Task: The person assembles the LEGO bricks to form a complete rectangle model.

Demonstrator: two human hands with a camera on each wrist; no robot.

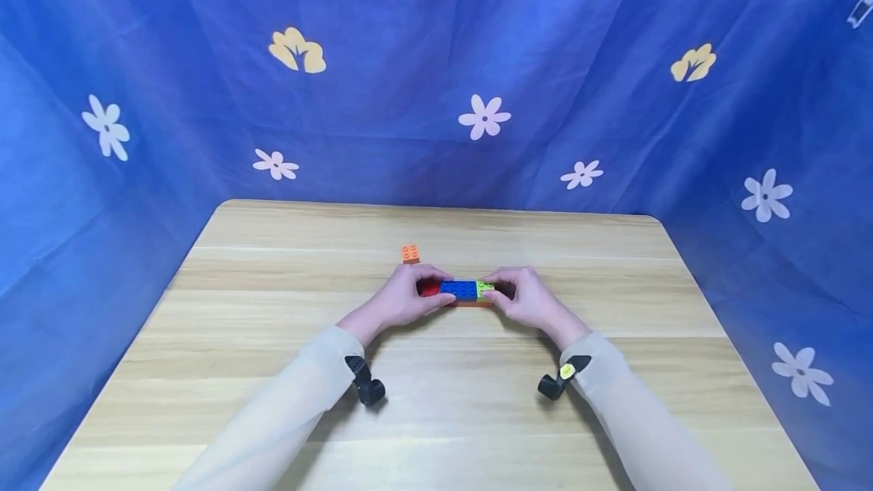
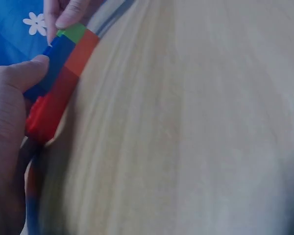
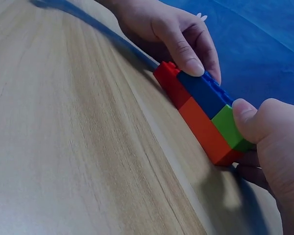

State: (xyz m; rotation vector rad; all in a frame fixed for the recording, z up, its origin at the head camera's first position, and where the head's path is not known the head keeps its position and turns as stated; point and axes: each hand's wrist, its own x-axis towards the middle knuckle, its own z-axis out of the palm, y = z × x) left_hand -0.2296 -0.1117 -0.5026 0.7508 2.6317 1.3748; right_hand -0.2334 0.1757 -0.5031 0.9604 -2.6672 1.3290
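A low stack of toy building bricks sits on the table between both hands. Its lower layer has a red brick point(image 3: 169, 86) at the left and an orange brick point(image 3: 204, 129) at the right. On top, a blue brick point(image 1: 459, 290) bridges the two, and a lime green brick point(image 3: 228, 126) abuts its right end. My left hand point(image 1: 404, 298) pinches the blue brick, thumb on the near side and fingers behind. With its thumb in front, my right hand point(image 1: 533, 299) pinches the green brick; its fingertips are partly hidden behind the stack.
A separate orange brick point(image 1: 410, 253) lies just beyond my left hand. The wooden table point(image 1: 436, 400) ends at a blue curtain point(image 1: 382, 82) with flower prints, which hangs behind and along both sides.
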